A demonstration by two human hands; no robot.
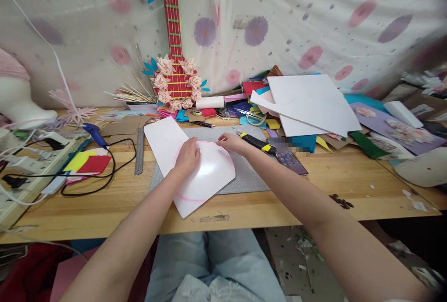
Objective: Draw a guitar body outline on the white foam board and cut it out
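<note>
A glossy white sheet (pixel 213 171) with pink curved lines lies at an angle over the grey cutting mat (pixel 247 181). Its right side has a rounded edge, and one corner reaches toward the table's front. My left hand (pixel 187 156) rests flat on the sheet's upper left part, fingers stretched out. At the sheet's top edge, my right hand (pixel 231 144) has its fingertips pinched on the rim. A white strip-like piece (pixel 164 141) extends to the upper left of the sheet. Right of my right hand lies a yellow and black utility knife (pixel 256 142).
A phone (pixel 291 160) lies beside the knife, and a metal ruler (pixel 139 153) lies left. Scissors (pixel 251 115) and coloured scraps are piled behind, with white boards (pixel 310 101) at right. A red paper guitar (pixel 178 76) stands at the back. A glue gun (pixel 94 134) and cables are left.
</note>
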